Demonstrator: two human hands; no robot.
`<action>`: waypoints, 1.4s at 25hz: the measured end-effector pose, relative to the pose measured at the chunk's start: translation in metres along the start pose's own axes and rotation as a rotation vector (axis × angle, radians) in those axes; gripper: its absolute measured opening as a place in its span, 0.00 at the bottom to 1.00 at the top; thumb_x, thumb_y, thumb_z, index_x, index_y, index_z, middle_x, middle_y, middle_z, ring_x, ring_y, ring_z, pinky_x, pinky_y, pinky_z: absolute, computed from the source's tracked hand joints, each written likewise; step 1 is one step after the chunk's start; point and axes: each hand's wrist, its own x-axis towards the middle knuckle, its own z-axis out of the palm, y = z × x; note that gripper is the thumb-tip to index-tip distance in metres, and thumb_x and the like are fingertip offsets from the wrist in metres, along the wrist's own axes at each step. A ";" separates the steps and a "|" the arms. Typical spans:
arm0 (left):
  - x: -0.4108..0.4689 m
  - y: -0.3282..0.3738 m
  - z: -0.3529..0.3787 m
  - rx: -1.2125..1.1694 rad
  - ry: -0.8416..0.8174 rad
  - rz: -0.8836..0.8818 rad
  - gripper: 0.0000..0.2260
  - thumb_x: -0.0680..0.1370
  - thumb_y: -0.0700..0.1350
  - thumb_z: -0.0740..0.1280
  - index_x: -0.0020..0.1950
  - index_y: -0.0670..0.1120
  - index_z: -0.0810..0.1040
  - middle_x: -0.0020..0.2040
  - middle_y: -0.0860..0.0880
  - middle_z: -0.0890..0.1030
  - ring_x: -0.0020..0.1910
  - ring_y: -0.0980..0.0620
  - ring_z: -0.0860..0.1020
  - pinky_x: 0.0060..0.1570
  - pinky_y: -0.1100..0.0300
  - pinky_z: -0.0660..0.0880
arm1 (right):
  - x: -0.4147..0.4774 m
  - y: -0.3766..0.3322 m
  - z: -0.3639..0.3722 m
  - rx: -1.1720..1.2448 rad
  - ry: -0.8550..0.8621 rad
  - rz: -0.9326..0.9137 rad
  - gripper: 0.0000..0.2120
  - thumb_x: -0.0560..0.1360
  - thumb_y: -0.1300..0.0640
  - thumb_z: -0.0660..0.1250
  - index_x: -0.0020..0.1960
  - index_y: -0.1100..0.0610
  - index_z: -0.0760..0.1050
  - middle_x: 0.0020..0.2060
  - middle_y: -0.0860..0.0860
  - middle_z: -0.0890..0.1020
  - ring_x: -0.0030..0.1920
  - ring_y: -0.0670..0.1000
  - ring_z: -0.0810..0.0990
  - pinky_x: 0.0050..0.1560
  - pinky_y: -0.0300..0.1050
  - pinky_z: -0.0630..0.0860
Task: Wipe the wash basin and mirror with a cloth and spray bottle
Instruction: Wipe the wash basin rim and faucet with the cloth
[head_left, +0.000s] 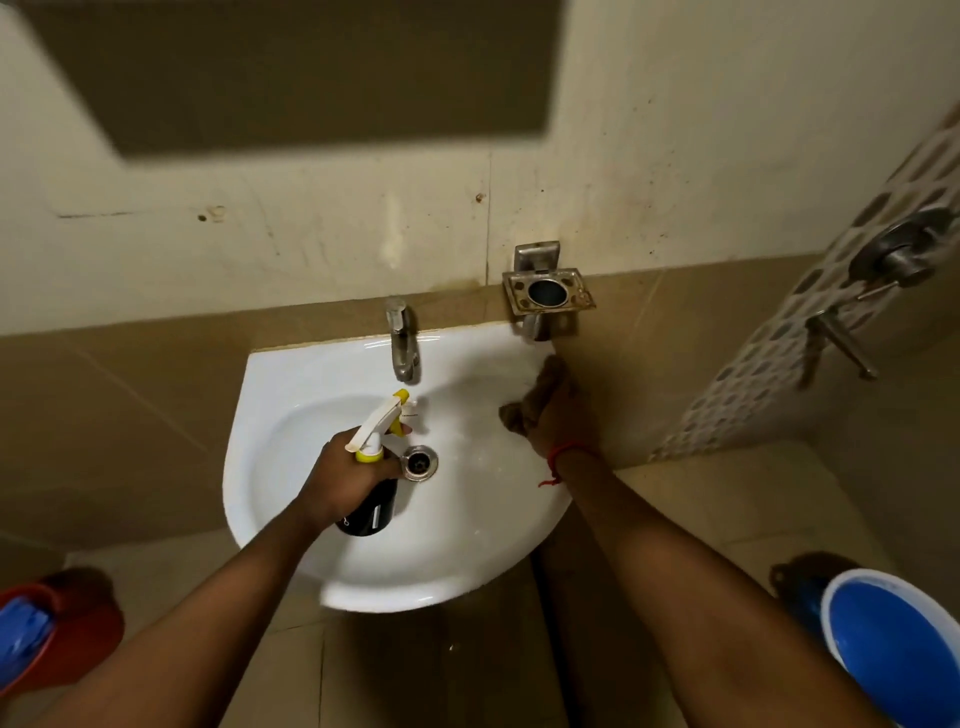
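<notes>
L hand (340, 470) gripped bottle (371, 488) over basin (291, 374); R hand (558, 415) pressed cloth (519, 410) at rim. Risk: cloth snagging holder (548, 297), judged.

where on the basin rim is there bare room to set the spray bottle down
The back-left ledge of the wash basin, between the tap and the left edge, is bare. The front rim is bare but narrow and curved. The right rim is crowded: the right hand presses the cloth there, below the soap holder.
</notes>
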 end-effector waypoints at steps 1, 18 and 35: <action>-0.010 0.003 -0.008 -0.003 0.006 0.010 0.14 0.66 0.40 0.75 0.47 0.56 0.85 0.43 0.43 0.87 0.44 0.41 0.83 0.46 0.55 0.77 | -0.016 0.010 -0.007 0.152 -0.070 0.115 0.41 0.74 0.42 0.72 0.78 0.60 0.60 0.70 0.60 0.72 0.69 0.64 0.73 0.69 0.56 0.72; -0.064 -0.013 -0.016 -0.136 0.030 0.049 0.12 0.66 0.47 0.72 0.48 0.55 0.84 0.40 0.43 0.88 0.46 0.42 0.86 0.55 0.45 0.81 | -0.116 -0.004 -0.009 0.405 0.011 0.384 0.33 0.82 0.56 0.64 0.79 0.66 0.53 0.68 0.59 0.71 0.67 0.65 0.73 0.60 0.39 0.78; -0.029 -0.013 -0.044 -0.376 0.250 0.201 0.16 0.71 0.39 0.70 0.57 0.49 0.81 0.39 0.38 0.84 0.43 0.36 0.83 0.54 0.47 0.79 | -0.039 -0.113 0.105 -0.114 0.084 -0.760 0.32 0.73 0.45 0.62 0.74 0.55 0.68 0.65 0.55 0.75 0.62 0.58 0.74 0.70 0.57 0.68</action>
